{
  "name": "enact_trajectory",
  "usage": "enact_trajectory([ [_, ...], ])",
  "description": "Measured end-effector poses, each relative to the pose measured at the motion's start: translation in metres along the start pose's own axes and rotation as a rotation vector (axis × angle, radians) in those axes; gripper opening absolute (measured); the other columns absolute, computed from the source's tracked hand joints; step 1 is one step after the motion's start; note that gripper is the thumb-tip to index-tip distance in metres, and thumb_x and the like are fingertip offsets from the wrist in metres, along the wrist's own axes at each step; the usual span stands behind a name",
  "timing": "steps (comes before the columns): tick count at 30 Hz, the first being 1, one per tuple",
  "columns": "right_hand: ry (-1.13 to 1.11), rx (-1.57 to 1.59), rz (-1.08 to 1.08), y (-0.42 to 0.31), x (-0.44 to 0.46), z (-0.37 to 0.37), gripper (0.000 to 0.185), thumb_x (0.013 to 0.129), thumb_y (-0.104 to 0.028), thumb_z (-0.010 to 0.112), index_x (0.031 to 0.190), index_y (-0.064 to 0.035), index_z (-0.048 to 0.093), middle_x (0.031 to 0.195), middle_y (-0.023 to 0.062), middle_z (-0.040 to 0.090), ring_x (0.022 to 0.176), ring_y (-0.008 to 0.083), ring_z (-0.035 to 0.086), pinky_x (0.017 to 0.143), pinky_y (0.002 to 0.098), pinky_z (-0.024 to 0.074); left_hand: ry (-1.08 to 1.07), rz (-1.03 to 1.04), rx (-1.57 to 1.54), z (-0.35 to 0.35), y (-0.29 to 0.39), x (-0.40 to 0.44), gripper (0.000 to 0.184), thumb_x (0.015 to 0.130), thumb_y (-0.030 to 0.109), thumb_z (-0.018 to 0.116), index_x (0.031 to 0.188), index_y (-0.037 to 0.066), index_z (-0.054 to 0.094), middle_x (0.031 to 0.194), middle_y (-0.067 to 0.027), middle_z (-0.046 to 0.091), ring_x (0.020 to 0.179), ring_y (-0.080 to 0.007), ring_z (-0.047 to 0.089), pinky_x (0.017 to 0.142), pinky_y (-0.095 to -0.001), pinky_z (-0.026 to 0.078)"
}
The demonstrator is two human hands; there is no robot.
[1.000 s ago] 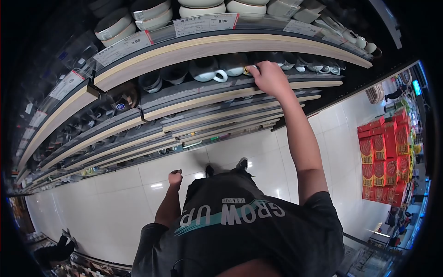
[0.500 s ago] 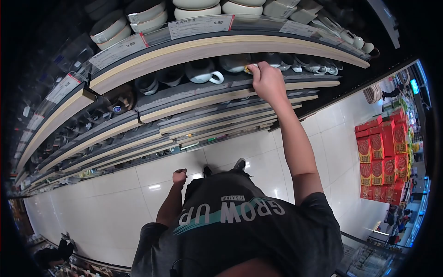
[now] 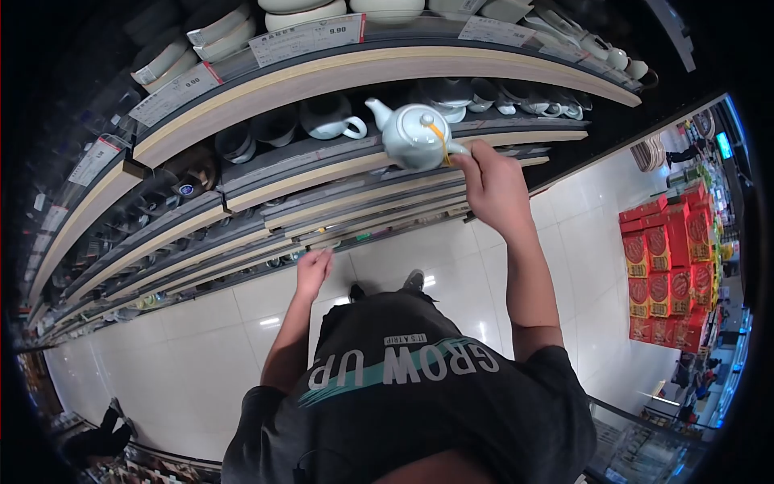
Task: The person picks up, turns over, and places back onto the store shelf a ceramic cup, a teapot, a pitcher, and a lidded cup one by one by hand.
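Teapot drawn out, right hand outstretched

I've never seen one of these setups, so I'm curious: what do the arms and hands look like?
They're a person's: the right hand and left hand wear no gloves, and no watch shows. The short, dark grey sleeves belong to a matching T-shirt with pale "GROW UP" lettering over a teal streak.

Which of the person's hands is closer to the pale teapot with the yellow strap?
Right. The right hand is touching the teapot, gripping its handle. The left hand is apart from it, below and to the left in the picture.
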State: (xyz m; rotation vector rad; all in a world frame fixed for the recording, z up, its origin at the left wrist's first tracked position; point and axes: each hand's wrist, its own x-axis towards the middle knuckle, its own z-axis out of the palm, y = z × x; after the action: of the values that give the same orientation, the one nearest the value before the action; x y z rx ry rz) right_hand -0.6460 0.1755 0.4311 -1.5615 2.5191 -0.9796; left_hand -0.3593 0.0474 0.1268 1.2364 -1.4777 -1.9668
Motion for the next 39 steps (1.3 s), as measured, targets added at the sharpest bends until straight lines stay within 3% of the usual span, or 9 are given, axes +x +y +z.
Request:
enact_trajectory([
  [2,-0.029,0.039,0.017,0.0,-0.015,-0.005,0.018,0.091,-0.017,0.059,0.083,-0.0014,0.06,0.068,0.0207,0.06,0.066,0.0409,0.06,0.059,0.0459,0.0455,-0.28,0.126,0.026,0.025,0.056,-0.009,0.012,0.092,0.012,0.061,0.095,0.002,0.067,0.065,0.0007,0.058,0.053,-0.0061,0.046,0.048,-0.0211,0.034],
  [6,-0.102,0.156,-0.081,-0.011,-0.035,-0.017,0.012,0.089,-0.013,0.061,0.087,-0.0008,0.062,0.066,0.0179,0.06,0.062,0.0372,0.06,0.056,0.0408,0.0466,-0.549,0.431,-0.417,0.093,0.155,-0.041,0.078,0.084,0.003,0.06,0.15,0.009,0.019,0.105,-0.0112,0.059,0.058,-0.0114,0.052,0.049,-0.02,0.039],
  [7,-0.121,0.185,-0.091,-0.013,-0.039,-0.02,0.01,0.088,-0.011,0.062,0.088,-0.0004,0.062,0.065,0.0168,0.06,0.06,0.0357,0.061,0.055,0.0388,0.0467,-0.551,0.433,-0.419,0.098,0.17,-0.045,0.078,0.084,0.003,0.06,0.15,0.009,0.019,0.105,-0.0112,0.059,0.058,-0.0114,0.052,0.049,-0.02,0.039],
  [9,-0.116,0.196,-0.128,-0.014,-0.047,-0.024,0.01,0.087,-0.01,0.063,0.087,-0.0001,0.062,0.065,0.0159,0.06,0.059,0.0341,0.061,0.053,0.0375,0.0463,-0.776,0.337,-0.555,0.105,0.195,-0.053,0.114,0.058,-0.012,0.07,0.153,0.014,0.012,0.131,-0.0102,0.049,0.077,-0.0148,0.06,0.057,-0.0243,0.048],
  [12,-0.094,0.212,-0.203,-0.016,-0.056,-0.025,0.01,0.086,-0.01,0.065,0.086,0.0003,0.062,0.064,0.0144,0.06,0.057,0.0315,0.062,0.051,0.0351,0.0458,-0.74,0.448,-0.423,0.113,0.205,-0.062,0.117,0.053,-0.003,0.079,0.151,0.01,0.017,0.133,-0.01,0.048,0.095,-0.0191,0.061,0.075,-0.03,0.053],
  [13,-0.073,0.215,-0.246,-0.016,-0.059,-0.025,0.011,0.086,-0.01,0.066,0.086,0.0003,0.063,0.063,0.0139,0.06,0.056,0.0304,0.062,0.051,0.0342,0.0456,-0.618,0.554,-0.291,0.116,0.201,-0.059,0.116,0.051,0.007,0.083,0.149,0.005,0.02,0.134,-0.0099,0.046,0.115,-0.0222,0.054,0.095,-0.0361,0.047],
  [16,-0.049,0.272,-0.211,-0.017,-0.065,-0.021,0.016,0.083,-0.014,0.071,0.09,-0.0003,0.064,0.067,0.0107,0.062,0.058,0.024,0.062,0.053,0.0306,0.0464,-0.555,0.643,-0.312,0.121,0.201,-0.064,0.112,0.051,0.014,0.085,0.145,0.002,0.025,0.135,-0.0101,0.045,0.127,-0.023,0.045,0.108,-0.0381,0.036],
  [23,0.226,0.39,-0.379,-0.046,-0.059,-0.017,0.038,0.067,-0.018,0.08,0.099,-0.0025,0.068,0.094,0.0092,0.062,0.085,0.0202,0.056,0.072,0.0302,0.0468,-0.531,0.627,-0.351,0.112,0.203,-0.077,0.106,0.052,0.012,0.085,0.142,0.003,0.029,0.132,-0.011,0.048,0.123,-0.0229,0.049,0.104,-0.0382,0.04],
  [39,0.18,0.422,-0.44,-0.074,-0.071,0.015,0.023,0.065,0.002,0.076,0.088,-0.0018,0.072,0.09,0.0074,0.065,0.09,0.0223,0.061,0.078,0.0324,0.0499,-0.557,0.749,-0.232,0.083,0.195,-0.093,0.108,0.051,0.01,0.09,0.141,0.005,0.031,0.131,-0.01,0.048,0.12,-0.0218,0.05,0.102,-0.0367,0.043],
])
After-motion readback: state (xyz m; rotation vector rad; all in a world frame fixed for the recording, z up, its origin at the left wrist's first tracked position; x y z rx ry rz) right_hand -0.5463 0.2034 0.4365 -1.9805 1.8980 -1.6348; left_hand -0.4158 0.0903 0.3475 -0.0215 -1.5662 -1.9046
